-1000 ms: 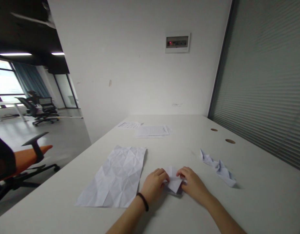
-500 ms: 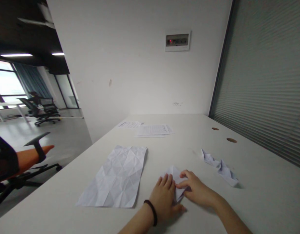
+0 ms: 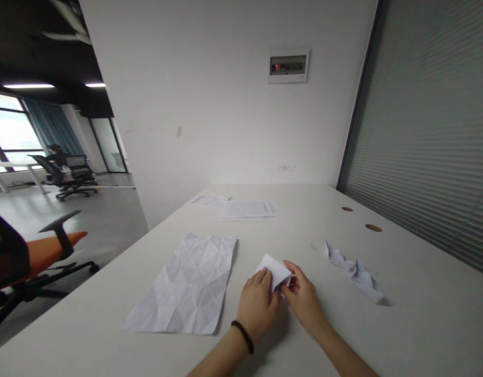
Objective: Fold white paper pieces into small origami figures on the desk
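Observation:
Both of my hands hold a small folded white paper above the middle of the white table. My left hand grips its left side, and a black band circles that wrist. My right hand pinches its right side, and my fingers hide the lower part of the fold. To the left lies a large, heavily creased white sheet, flat and just beyond my left hand's reach of contact. A folded paper boat shape rests on its side to the right of my right hand.
Printed papers lie at the far end of the table, and round holes mark its right side. An orange-and-black office chair stands beyond the left edge. A seated person is far off by the windows.
The folded paper has turned and risen slightly between my hands, showing a broader white face. My fingers have closed in around it from both sides, and my left hand has moved up and towards it.

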{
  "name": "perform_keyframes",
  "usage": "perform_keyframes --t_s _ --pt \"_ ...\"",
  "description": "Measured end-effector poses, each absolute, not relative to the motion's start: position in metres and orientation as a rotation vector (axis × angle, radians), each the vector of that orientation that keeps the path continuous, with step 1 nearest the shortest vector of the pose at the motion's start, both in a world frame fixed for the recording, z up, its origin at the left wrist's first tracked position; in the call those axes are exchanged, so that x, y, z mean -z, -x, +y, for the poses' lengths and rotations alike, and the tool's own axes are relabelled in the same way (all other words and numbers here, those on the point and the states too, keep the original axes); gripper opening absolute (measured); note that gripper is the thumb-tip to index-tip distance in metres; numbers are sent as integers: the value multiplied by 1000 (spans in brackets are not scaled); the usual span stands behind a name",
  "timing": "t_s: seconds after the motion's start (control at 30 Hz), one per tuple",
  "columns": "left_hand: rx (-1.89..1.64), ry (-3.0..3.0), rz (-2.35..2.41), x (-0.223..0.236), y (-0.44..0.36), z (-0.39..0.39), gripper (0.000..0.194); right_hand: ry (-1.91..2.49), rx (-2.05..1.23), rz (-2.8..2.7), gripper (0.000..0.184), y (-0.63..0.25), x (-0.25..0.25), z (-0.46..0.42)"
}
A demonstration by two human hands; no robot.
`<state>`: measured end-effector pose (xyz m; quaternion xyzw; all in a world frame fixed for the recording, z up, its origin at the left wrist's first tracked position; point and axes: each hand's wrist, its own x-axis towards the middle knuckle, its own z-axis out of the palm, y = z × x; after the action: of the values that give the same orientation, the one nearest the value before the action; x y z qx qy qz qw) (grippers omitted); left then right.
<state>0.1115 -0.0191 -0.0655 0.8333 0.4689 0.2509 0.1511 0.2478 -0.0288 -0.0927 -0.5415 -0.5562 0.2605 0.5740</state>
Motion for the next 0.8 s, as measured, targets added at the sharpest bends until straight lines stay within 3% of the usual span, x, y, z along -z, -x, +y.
perform_keyframes --t_s 0.17,0.63,0.8 --pt "-750 -2420 1316 72 -113 -15 60 1292 -570 -1352 38 -242 77 -38" --pt "-1105 -2159 886 59 -101 -10 50 1384 -228 -1522 31 -269 71 -32" --pt "-1029 -2081 847 58 -85 9 44 1365 -388 -1594 29 -279 70 -29"
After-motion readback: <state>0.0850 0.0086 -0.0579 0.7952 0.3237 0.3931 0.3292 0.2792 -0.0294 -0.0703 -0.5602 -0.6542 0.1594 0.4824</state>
